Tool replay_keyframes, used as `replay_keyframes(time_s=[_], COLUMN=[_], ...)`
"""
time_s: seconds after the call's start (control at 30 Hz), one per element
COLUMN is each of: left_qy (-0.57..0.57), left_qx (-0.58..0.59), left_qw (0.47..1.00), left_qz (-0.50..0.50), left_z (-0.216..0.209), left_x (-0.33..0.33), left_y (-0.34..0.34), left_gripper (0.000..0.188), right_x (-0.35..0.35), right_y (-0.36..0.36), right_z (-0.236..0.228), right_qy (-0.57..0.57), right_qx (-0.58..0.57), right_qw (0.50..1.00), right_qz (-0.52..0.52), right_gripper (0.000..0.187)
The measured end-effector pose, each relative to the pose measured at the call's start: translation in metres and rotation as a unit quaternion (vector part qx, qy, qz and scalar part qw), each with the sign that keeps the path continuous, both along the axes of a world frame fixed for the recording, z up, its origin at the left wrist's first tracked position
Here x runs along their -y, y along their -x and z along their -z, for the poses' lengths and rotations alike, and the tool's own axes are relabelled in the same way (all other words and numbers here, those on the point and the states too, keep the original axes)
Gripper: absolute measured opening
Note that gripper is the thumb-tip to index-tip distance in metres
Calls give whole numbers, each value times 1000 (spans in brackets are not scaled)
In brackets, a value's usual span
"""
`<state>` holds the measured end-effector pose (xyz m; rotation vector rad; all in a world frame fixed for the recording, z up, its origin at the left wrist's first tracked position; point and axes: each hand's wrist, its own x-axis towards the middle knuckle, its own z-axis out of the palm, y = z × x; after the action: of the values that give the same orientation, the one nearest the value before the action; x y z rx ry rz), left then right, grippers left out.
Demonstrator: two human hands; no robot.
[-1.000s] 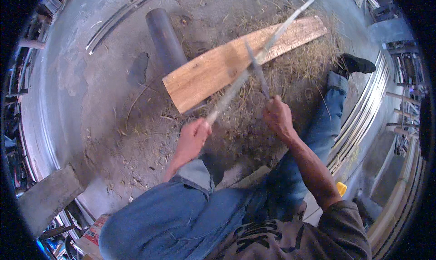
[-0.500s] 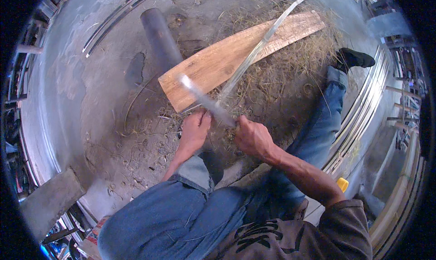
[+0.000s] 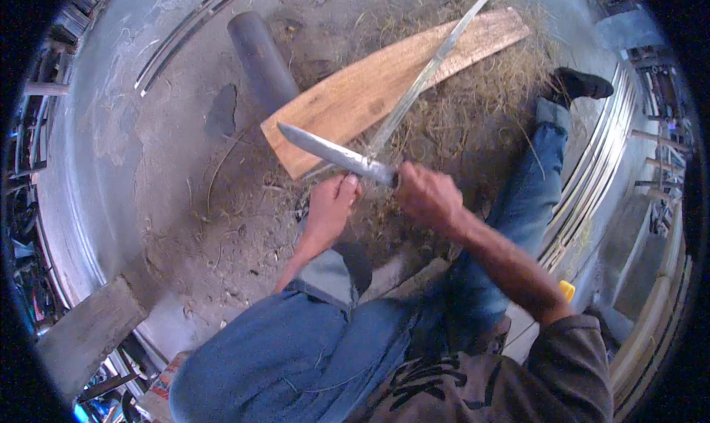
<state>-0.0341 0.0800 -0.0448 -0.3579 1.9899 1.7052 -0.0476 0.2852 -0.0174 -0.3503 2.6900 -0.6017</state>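
My right hand (image 3: 430, 194) grips a knife (image 3: 329, 151) by its handle, and the blade points up and to the left, over the near end of a wooden board (image 3: 340, 105). A long, pale, flat strip (image 3: 416, 90), which looks like split bamboo, slants across the board from the far right down toward my hands. My left hand (image 3: 329, 207) is closed just below the blade, thumb and fingers pinched together, apparently on the strip's near end. The blade hides where the strip meets the fingers.
Behind the board's near end lies a dark cylinder (image 3: 262, 61). Curly shavings (image 3: 481, 120) litter the ground around the board. Beyond my outstretched right leg (image 3: 536, 179) lie several long pale strips (image 3: 603, 164). A flat slab (image 3: 92, 334) sits at lower left.
My right hand has moved up and slightly right with the knife, whose blurred blade now shows sharply. My left hand has shifted a little to the right.
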Motion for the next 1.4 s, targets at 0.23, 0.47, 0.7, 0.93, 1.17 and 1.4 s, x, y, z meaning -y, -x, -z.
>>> replay_keyframes(time_s=[0.23, 0.47, 0.7, 0.93, 1.17, 1.4], left_qy=[-53, -43, -53, -27, -4, -9], left_qx=[-19, 18, -24, -19, -56, -13], left_qw=[998, 999, 998, 999, 998, 998], left_qz=[-5, -2, -26, -26, -36, -58], left_z=[8, -1, -3, 6, 13, 20], left_x=[-11, -6, -10, -12, -9, -4], left_y=[7, -3, 8, 6, 6, 8], left_gripper=[29, 30, 33, 33, 34, 32], right_x=[-8, -18, -14, -50, -30, -14], right_y=[-7, -3, 11, 16, 6, 19], right_z=[9, 11, 6, 62, 34, 24], right_qy=[-66, -30, -45, -70, -110, -43], right_qx=[3, -8, -55, 13, -78, 31], right_qw=[998, 1000, 997, 997, 989, 998], right_qz=[-15, -2, -38, -18, -57, 17], right_gripper=[9, 15, 15, 8, 11, 18])
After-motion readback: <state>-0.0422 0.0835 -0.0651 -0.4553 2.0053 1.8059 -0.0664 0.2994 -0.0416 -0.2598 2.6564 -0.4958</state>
